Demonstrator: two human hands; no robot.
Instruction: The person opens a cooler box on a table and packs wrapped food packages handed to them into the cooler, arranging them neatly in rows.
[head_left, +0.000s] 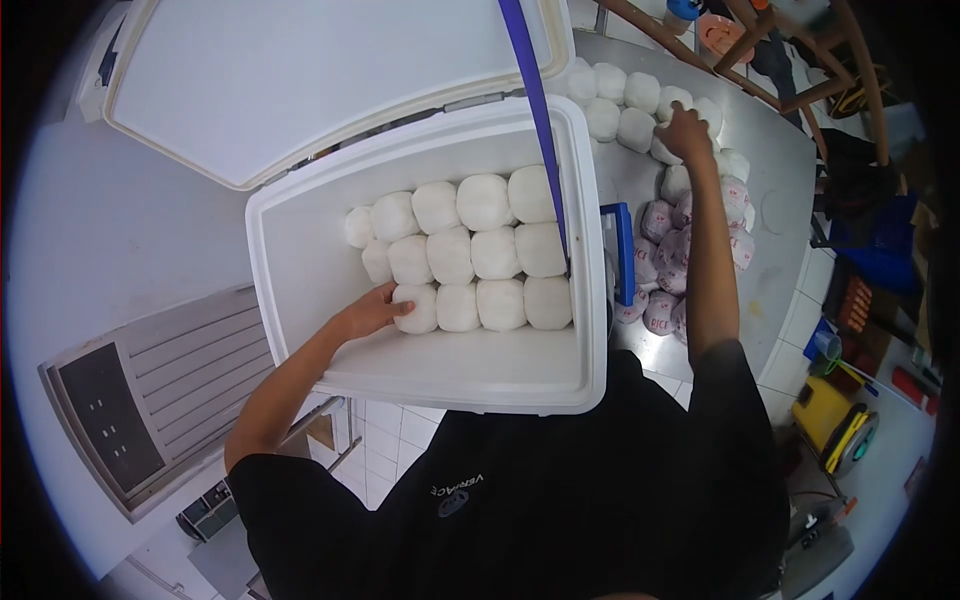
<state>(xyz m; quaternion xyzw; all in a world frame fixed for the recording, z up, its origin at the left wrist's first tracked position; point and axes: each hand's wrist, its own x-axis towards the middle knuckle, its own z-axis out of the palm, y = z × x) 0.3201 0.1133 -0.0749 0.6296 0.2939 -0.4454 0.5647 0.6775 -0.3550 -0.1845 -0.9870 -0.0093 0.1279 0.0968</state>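
Note:
A white open cooler box [430,385] holds rows of round white wrapped balls [451,257]. My left hand [372,312] is inside it, its fingers around the leftmost ball [417,309] of the row nearest me. On the metal table [775,290] to the right, more white balls [637,129] stand in rows. My right hand [686,133] reaches over them, its fingers bent down onto a ball at the far side; whether it grips one is hard to tell. Balls in printed wrapping [660,312] are piled nearer to me, beside my right forearm.
The cooler's raised lid [330,80] stands behind the box. A purple strap [540,110] hangs across its right side, near a blue latch [622,254]. A wooden frame [740,85] borders the table's far edge. A yellow machine [825,415] lies at the right.

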